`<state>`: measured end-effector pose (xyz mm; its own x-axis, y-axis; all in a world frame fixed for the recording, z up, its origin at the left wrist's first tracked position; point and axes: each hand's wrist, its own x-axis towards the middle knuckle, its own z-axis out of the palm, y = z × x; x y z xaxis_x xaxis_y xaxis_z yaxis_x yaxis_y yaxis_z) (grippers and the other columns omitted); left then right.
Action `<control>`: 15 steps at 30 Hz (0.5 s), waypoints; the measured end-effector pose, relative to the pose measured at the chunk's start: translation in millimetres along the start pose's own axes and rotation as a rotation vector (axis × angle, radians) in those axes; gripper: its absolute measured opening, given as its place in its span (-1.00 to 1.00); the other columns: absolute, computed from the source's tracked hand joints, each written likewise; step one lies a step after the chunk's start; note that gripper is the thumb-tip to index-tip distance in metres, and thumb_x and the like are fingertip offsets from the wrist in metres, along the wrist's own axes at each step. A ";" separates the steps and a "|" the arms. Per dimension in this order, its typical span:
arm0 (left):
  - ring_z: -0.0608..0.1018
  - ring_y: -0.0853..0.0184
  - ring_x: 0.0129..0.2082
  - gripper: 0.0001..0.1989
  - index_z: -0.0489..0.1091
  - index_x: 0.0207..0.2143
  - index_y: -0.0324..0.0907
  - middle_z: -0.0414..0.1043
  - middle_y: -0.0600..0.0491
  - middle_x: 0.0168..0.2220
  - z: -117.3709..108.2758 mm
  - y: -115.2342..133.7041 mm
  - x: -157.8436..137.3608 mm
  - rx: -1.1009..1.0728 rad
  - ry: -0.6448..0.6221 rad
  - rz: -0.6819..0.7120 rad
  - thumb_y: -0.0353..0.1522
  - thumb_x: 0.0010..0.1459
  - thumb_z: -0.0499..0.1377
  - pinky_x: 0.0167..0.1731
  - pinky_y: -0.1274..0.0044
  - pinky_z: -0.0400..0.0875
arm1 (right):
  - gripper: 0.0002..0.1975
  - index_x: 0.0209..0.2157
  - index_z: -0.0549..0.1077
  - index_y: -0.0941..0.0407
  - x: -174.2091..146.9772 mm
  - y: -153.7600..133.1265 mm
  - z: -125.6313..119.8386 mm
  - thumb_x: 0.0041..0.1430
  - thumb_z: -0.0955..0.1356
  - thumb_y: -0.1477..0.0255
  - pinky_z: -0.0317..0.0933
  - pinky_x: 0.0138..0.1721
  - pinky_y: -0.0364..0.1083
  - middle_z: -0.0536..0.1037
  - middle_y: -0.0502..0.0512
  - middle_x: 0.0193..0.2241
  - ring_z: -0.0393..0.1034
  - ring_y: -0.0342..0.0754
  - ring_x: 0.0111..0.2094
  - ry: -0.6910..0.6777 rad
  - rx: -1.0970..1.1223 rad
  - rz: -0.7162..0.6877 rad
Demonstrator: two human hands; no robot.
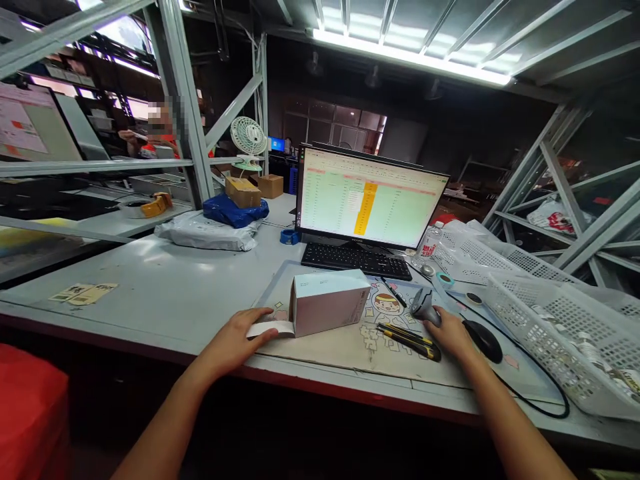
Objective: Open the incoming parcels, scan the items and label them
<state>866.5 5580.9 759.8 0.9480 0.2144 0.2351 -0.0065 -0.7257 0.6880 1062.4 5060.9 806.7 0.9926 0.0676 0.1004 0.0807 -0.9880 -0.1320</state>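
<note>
A white cardboard box [330, 312] lies on the desk mat in front of me, its left end open and an end flap sticking out. At that flap, my left hand [245, 332] grips with the thumb in front and the fingers behind. My right hand [449, 331] is closed round the handle of a grey barcode scanner [423, 303], whose head tilts up and to the left. Between box and scanner lie yellow-and-black utility knives [413, 341] and a dark pen [393, 292]. A black mouse [483, 341] is just right of my right wrist.
Behind the box stand a black keyboard [356, 260] and a monitor [370, 197] showing a spreadsheet. White plastic baskets [565, 333] line the right side. Wrapped parcels [207, 232], a small carton [243, 193] and a fan [249, 137] are at back left. A person works beyond the frame.
</note>
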 end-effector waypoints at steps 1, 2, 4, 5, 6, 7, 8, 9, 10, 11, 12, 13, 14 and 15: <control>0.49 -0.18 0.30 -0.18 0.56 0.23 -0.12 0.52 -0.20 0.27 -2.6 -3.0 -0.2 0.060 -0.003 -0.009 0.24 0.16 0.18 0.37 0.00 0.32 | -0.33 0.43 0.33 0.24 -0.5 -0.1 0.9 0.41 0.34 0.20 0.32 0.19 0.12 0.53 0.45 0.26 0.48 0.31 0.24 0.009 -0.005 -0.005; 0.47 -0.21 0.31 -0.19 0.56 0.24 -0.11 0.51 -0.20 0.28 -4.1 -5.0 -0.3 0.128 -0.005 -0.019 0.22 0.17 0.18 0.34 -0.03 0.33 | -0.33 0.42 0.34 0.24 -0.8 -1.0 -0.3 0.41 0.34 0.20 0.32 0.19 0.13 0.52 0.45 0.27 0.48 0.31 0.24 0.008 -0.013 -0.006; 0.41 -0.29 0.34 -0.25 0.55 0.25 -0.12 0.49 -0.23 0.30 -3.4 -4.9 -0.5 0.281 0.049 -0.038 0.15 0.20 0.18 0.30 -0.11 0.32 | -0.32 0.41 0.37 0.26 0.5 -5.6 -8.3 0.41 0.35 0.18 0.32 0.20 0.16 0.53 0.45 0.26 0.46 0.34 0.24 0.017 -0.034 0.011; 0.37 -0.34 0.36 -0.28 0.55 0.25 -0.15 0.47 -0.26 0.31 -1.3 -2.5 -0.8 0.354 0.104 -0.036 0.09 0.21 0.17 0.29 -0.15 0.30 | -0.32 0.41 0.37 0.28 2.3 -9.7 -14.4 0.42 0.34 0.17 0.32 0.22 0.17 0.53 0.45 0.25 0.46 0.34 0.24 0.050 -0.032 0.017; 0.32 -0.38 0.39 -0.31 0.55 0.24 -0.19 0.45 -0.29 0.32 1.8 1.5 -1.1 0.409 0.169 -0.016 0.03 0.23 0.16 0.30 -0.19 0.25 | -0.33 0.40 0.38 0.29 5.1 -15.4 -21.2 0.43 0.33 0.18 0.31 0.23 0.16 0.54 0.44 0.24 0.45 0.33 0.23 0.108 -0.013 0.016; 0.28 -0.39 0.42 -0.34 0.54 0.24 -0.22 0.44 -0.32 0.32 5.7 7.1 -1.5 0.440 0.229 0.025 -0.02 0.23 0.15 0.34 -0.20 0.20 | -0.35 0.39 0.39 0.30 8.8 -22.6 -28.0 0.44 0.30 0.21 0.30 0.25 0.15 0.55 0.42 0.22 0.46 0.30 0.22 0.187 0.023 0.005; 0.25 -0.36 0.45 -0.35 0.52 0.25 -0.23 0.43 -0.32 0.33 10.2 13.9 -1.8 0.442 0.267 0.086 -0.07 0.23 0.16 0.38 -0.20 0.14 | -0.39 0.38 0.40 0.31 13.5 -31.4 -34.0 0.46 0.27 0.24 0.28 0.27 0.11 0.56 0.41 0.20 0.47 0.26 0.20 0.272 0.069 -0.013; 0.23 -0.33 0.47 -0.36 0.49 0.27 -0.22 0.43 -0.30 0.34 15.1 21.6 -2.0 0.421 0.282 0.157 -0.10 0.24 0.16 0.42 -0.17 0.08 | -0.41 0.35 0.42 0.33 19.4 -41.5 -38.5 0.47 0.24 0.28 0.27 0.28 0.08 0.57 0.41 0.18 0.48 0.22 0.18 0.341 0.113 -0.037; 0.21 -0.30 0.49 -0.36 0.46 0.30 -0.19 0.42 -0.28 0.35 20.2 29.4 -1.9 0.389 0.289 0.222 -0.11 0.25 0.17 0.45 -0.16 0.03 | -0.43 0.34 0.43 0.34 26.5 -52.6 -40.9 0.48 0.21 0.32 0.26 0.29 0.04 0.57 0.41 0.18 0.49 0.18 0.17 0.380 0.147 -0.062; 0.16 -0.28 0.52 -0.36 0.41 0.34 -0.15 0.38 -0.25 0.38 25.3 36.6 -1.2 0.352 0.306 0.267 -0.10 0.28 0.19 0.47 -0.17 -0.03 | -0.44 0.33 0.43 0.36 34.7 -64.2 -40.9 0.48 0.17 0.36 0.24 0.30 0.02 0.56 0.42 0.19 0.48 0.15 0.17 0.386 0.164 -0.087; 0.07 -0.28 0.55 -0.32 0.34 0.39 -0.11 0.31 -0.23 0.43 30.3 42.4 0.1 0.314 0.346 0.291 -0.07 0.30 0.22 0.48 -0.18 -0.09 | -0.44 0.33 0.43 0.36 43.8 -75.8 -38.4 0.49 0.16 0.39 0.23 0.32 -0.01 0.55 0.41 0.21 0.46 0.13 0.19 0.363 0.166 -0.112; -0.05 -0.28 0.58 -0.26 0.26 0.44 -0.07 0.20 -0.22 0.49 35.0 46.0 2.2 0.272 0.416 0.296 -0.04 0.30 0.26 0.49 -0.21 -0.15 | -0.45 0.34 0.43 0.34 53.6 -87.1 -33.8 0.48 0.16 0.40 0.21 0.33 -0.03 0.54 0.39 0.23 0.44 0.11 0.22 0.325 0.163 -0.134; -0.15 -0.27 0.60 -0.18 0.17 0.48 -0.04 0.06 -0.21 0.55 39.5 47.2 4.9 0.213 0.504 0.285 -0.01 0.29 0.30 0.49 -0.21 -0.19 | -0.47 0.33 0.45 0.31 63.6 -97.5 -27.5 0.48 0.19 0.41 0.19 0.34 -0.04 0.53 0.36 0.25 0.42 0.10 0.25 0.272 0.157 -0.155; -0.20 -0.24 0.61 -0.06 0.05 0.53 0.00 -0.12 -0.21 0.60 43.7 45.8 8.0 0.119 0.581 0.260 0.01 0.24 0.36 0.50 -0.19 -0.17 | -0.49 0.31 0.48 0.28 73.5 -107.1 -20.3 0.46 0.23 0.40 0.19 0.35 -0.05 0.53 0.33 0.26 0.41 0.10 0.27 0.211 0.151 -0.176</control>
<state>887.7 5520.8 763.2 0.5932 0.3169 0.7401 -0.1457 -0.8618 0.4858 1124.8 5168.8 848.3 0.9228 0.1897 0.3354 0.2777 -0.9308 -0.2377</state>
